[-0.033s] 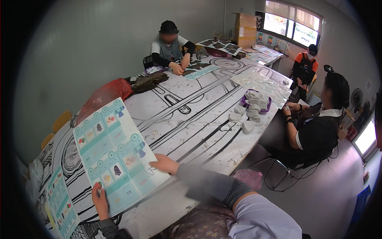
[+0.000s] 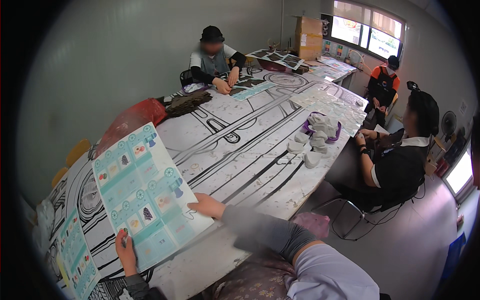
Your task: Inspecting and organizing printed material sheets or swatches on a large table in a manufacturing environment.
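Note:
A large printed sheet (image 2: 127, 192) with teal panels, wheel drawings and small fruit pictures is held tilted above the table's near left part. My left hand (image 2: 126, 254) grips its lower left edge, thumb on the front and the other fingers hidden behind. At the lower right edge, my right hand (image 2: 207, 206) pinches the sheet between thumb and fingers. A second sheet (image 2: 77, 255) of similar teal print lies at the table's left end, close to my left hand. The held sheet hides part of the table and of a red plastic bag (image 2: 131, 120) behind it.
Black line drawings cover the white table (image 2: 230, 160). A purple basket (image 2: 336, 134) of grey-white pieces stands at its right edge, several pieces beside it. Dark flat material (image 2: 187, 103) lies by the red bag. One person works across the table; two others sit at the right.

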A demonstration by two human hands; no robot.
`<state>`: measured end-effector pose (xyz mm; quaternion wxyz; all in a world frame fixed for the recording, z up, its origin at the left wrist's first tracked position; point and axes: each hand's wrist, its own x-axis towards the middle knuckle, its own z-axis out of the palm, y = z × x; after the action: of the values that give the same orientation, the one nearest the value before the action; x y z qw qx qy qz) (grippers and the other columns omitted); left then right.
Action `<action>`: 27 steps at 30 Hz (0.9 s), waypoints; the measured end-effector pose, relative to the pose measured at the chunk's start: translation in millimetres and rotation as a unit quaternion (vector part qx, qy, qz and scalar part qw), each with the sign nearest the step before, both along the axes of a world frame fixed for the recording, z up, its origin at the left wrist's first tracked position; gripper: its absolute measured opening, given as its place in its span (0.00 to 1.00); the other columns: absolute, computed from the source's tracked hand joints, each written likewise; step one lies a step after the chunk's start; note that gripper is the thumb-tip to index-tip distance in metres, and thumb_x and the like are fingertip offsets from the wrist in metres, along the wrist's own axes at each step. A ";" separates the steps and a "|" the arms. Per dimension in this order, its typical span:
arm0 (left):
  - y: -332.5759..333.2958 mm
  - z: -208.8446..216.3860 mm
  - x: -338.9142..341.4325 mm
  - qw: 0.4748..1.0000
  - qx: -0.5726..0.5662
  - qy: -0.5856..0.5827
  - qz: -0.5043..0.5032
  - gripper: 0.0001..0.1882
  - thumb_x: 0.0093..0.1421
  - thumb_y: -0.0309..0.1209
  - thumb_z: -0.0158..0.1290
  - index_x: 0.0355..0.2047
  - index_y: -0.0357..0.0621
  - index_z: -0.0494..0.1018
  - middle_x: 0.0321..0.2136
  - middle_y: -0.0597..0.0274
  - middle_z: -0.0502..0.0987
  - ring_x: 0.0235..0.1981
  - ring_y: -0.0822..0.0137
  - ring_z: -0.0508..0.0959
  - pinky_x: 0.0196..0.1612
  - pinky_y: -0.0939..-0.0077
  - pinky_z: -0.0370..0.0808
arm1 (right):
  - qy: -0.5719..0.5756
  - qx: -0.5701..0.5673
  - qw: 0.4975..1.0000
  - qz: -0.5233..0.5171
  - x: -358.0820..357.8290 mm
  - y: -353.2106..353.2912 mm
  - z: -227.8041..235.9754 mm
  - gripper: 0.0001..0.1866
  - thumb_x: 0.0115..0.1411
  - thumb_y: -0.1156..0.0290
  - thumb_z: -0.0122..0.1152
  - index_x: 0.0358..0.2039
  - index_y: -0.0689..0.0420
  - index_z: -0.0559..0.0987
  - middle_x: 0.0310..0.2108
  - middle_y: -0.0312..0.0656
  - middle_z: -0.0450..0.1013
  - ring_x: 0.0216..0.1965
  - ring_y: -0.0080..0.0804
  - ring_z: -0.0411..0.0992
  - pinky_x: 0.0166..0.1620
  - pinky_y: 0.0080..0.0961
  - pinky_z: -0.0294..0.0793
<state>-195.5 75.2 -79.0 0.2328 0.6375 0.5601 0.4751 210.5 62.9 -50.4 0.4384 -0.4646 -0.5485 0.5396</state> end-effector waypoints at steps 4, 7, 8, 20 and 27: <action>-2.8 3.3 2.2 1.000 -0.005 0.005 0.005 0.14 0.61 0.22 0.49 0.48 0.36 0.71 0.53 0.53 0.71 0.58 0.61 0.67 0.66 0.66 0.56 | -0.008 0.005 1.000 0.003 0.5 -0.6 1.7 0.23 0.60 0.69 0.52 0.53 0.68 0.70 0.47 0.54 0.74 0.45 0.41 0.74 0.48 0.31 0.73; -0.6 0.2 0.2 1.000 -0.005 -0.006 0.001 0.14 0.61 0.21 0.49 0.48 0.36 0.71 0.53 0.53 0.71 0.58 0.61 0.67 0.66 0.66 0.56 | -0.001 0.006 1.000 0.002 -0.4 0.1 -0.8 0.22 0.60 0.69 0.52 0.53 0.68 0.70 0.46 0.54 0.74 0.45 0.41 0.74 0.48 0.31 0.73; -0.3 -0.3 -1.0 1.000 -0.004 -0.006 0.002 0.14 0.61 0.21 0.49 0.48 0.36 0.71 0.53 0.53 0.71 0.58 0.61 0.67 0.66 0.66 0.56 | -0.001 0.007 1.000 0.002 -0.7 0.7 -2.0 0.22 0.60 0.69 0.52 0.53 0.68 0.70 0.46 0.54 0.74 0.45 0.41 0.74 0.48 0.31 0.73; -0.8 -1.9 -2.4 1.000 0.003 0.009 0.000 0.15 0.61 0.21 0.49 0.48 0.35 0.70 0.54 0.51 0.70 0.59 0.60 0.67 0.66 0.65 0.56 | 0.004 0.003 1.000 0.010 0.1 2.1 -2.7 0.23 0.61 0.69 0.53 0.54 0.67 0.70 0.48 0.53 0.74 0.46 0.40 0.74 0.50 0.31 0.72; -1.8 0.9 -0.9 1.000 0.011 0.005 0.003 0.13 0.58 0.22 0.52 0.45 0.36 0.72 0.54 0.50 0.71 0.59 0.57 0.67 0.63 0.64 0.58 | 0.004 -0.006 1.000 0.010 -0.5 -0.6 2.6 0.23 0.61 0.69 0.53 0.54 0.69 0.69 0.47 0.53 0.74 0.45 0.38 0.74 0.48 0.29 0.73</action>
<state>-196.4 73.4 -78.0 0.2209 0.6407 0.5581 0.4787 209.9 62.3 -47.8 0.4323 -0.4592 -0.5483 0.5492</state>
